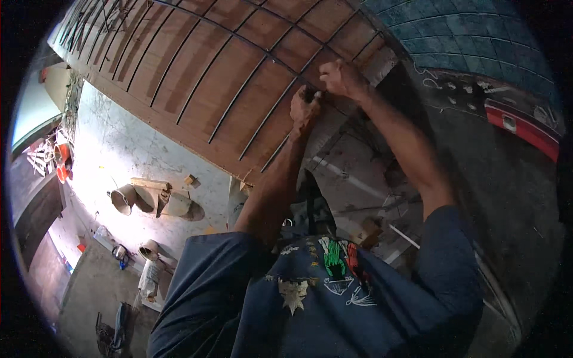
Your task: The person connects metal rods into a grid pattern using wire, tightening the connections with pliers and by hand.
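A grid of thin dark metal bars (240, 94) lies over a brown wooden board (197, 128). At the board's near right edge, both my hands are close together by a crossing of the bars. My left hand (304, 110) is closed, with a small dark thing showing at its fingers that I cannot make out. Just to its right and a little farther off, my right hand (342, 79) has its fingers curled in a pinch. Whatever lies between those fingers is too small to tell.
Left of the board, a bucket-like container (123, 199) and a wood block (150, 184) rest on a brightly lit pale surface. A red object (522, 128) stands at the right, below another bar grid over a blue-green panel (477, 39). Sandals (113, 328) lie at lower left.
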`<state>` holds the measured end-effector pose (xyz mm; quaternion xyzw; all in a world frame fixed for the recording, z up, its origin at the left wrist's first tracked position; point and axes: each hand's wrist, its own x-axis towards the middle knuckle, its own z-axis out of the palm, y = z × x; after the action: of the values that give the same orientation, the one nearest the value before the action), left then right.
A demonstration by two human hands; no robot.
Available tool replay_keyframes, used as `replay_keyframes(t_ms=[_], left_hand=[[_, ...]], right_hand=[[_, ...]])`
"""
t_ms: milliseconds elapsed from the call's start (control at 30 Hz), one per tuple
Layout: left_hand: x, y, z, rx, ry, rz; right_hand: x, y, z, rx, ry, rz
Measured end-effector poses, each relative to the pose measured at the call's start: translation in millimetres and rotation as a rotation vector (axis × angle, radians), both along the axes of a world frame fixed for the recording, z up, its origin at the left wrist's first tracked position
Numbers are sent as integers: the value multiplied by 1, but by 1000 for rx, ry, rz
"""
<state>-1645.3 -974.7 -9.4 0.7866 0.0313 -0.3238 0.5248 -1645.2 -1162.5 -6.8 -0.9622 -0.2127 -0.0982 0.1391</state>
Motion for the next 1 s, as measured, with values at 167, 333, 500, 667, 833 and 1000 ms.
replay_keyframes(t_ms=[167,333,500,667,833,1000], left_hand=[[-8,0,-24,23,-191,68],[-3,-5,-2,10,4,-14],[-9,-2,-15,-61,-80,25],[0,30,16,54,-188,-249],[37,161,69,16,-401,-284],[174,338,-56,-306,-310,309]], right_hand=[[-19,11,29,33,650,-301],[-29,23,89,234,777,-679],[-55,82,156,252,-13,-1002],[-156,126,142,506,42,-1413],[-337,191,30,203,755,-1696],[-542,286,-55,-401,1435,-610]])
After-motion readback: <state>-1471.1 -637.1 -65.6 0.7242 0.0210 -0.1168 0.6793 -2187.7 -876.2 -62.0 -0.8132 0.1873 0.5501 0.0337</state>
